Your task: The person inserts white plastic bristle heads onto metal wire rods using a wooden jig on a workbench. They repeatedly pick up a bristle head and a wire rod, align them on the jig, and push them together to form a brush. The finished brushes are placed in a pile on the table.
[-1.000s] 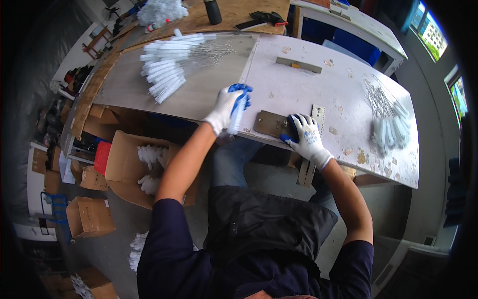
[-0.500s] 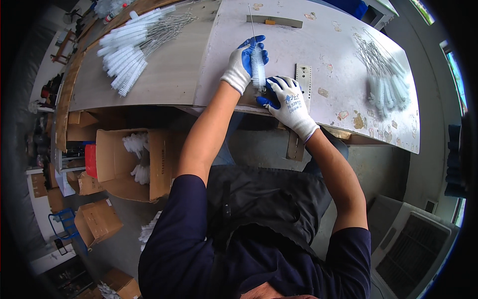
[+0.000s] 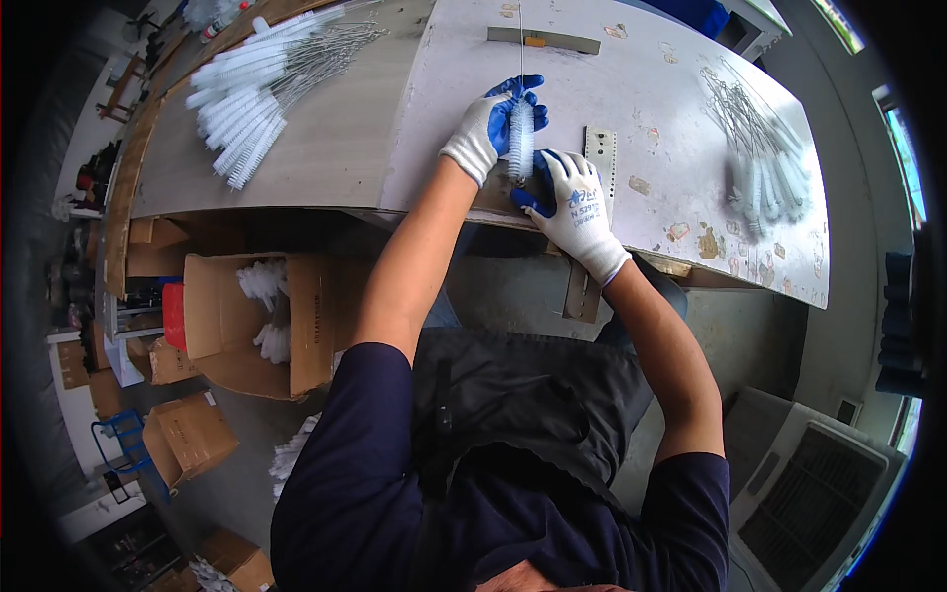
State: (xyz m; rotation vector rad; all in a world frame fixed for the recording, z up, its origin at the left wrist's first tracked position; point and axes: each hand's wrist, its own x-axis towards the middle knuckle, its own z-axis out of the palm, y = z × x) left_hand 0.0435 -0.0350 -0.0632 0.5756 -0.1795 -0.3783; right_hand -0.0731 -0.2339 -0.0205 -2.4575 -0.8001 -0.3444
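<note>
A tube brush point(image 3: 520, 148) with white bristles and a thin wire stem is held upright on the table. Its stem points to the far edge. My left hand point(image 3: 485, 130), in a white glove with blue palm, is closed round the brush. My right hand point(image 3: 575, 205), gloved the same way, lies against the brush's near end at the table's front edge. Its thumb and forefinger are bent toward the brush tip; whether they grip it is hidden. Beside this hand, a perforated metal strip point(image 3: 601, 148) lies on the table.
Many white brushes point(image 3: 242, 109) lie fanned at the left of the table point(image 3: 414, 109), and another pile point(image 3: 764, 163) at the right. A flat metal bar point(image 3: 562, 41) lies beyond my hands. Below left stands an open cardboard box point(image 3: 222, 335) with brushes inside.
My left hand has moved slightly to the right with the brush, which now stands straighter. The right hand has barely moved.
</note>
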